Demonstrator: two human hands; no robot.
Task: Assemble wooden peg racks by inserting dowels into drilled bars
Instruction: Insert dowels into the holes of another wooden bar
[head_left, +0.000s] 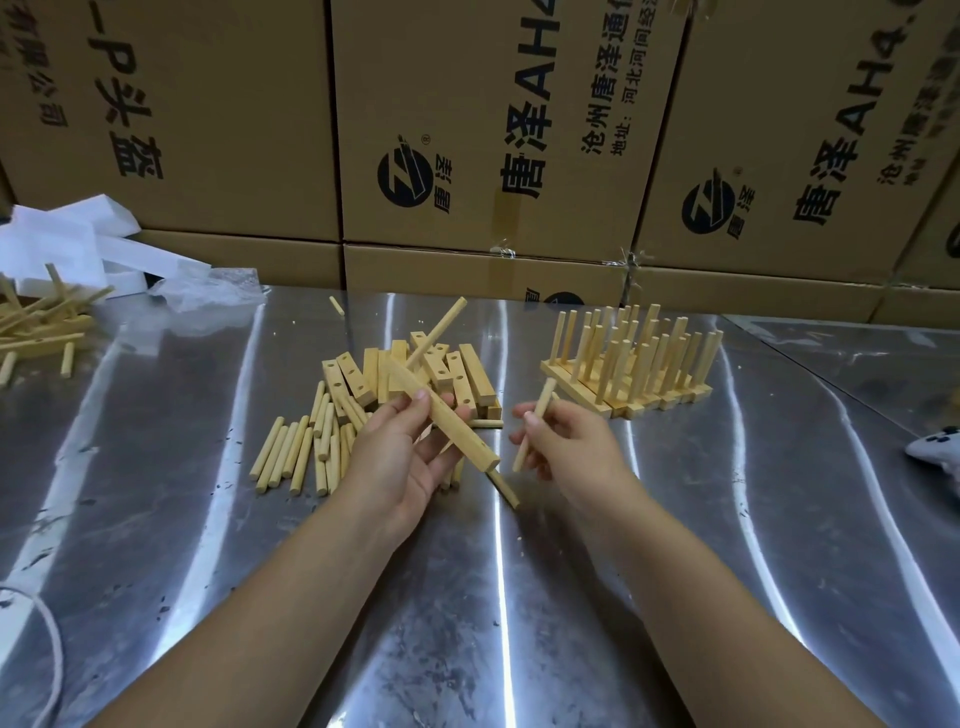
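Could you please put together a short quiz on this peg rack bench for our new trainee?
1. True or false: the right hand pinches one dowel.
2. The finished racks stand: A) left of the loose bar pile; B) right of it; C) on top of it.
3. What does the left hand hold?
Key: 1 true; 2 B; 3 a drilled bar.
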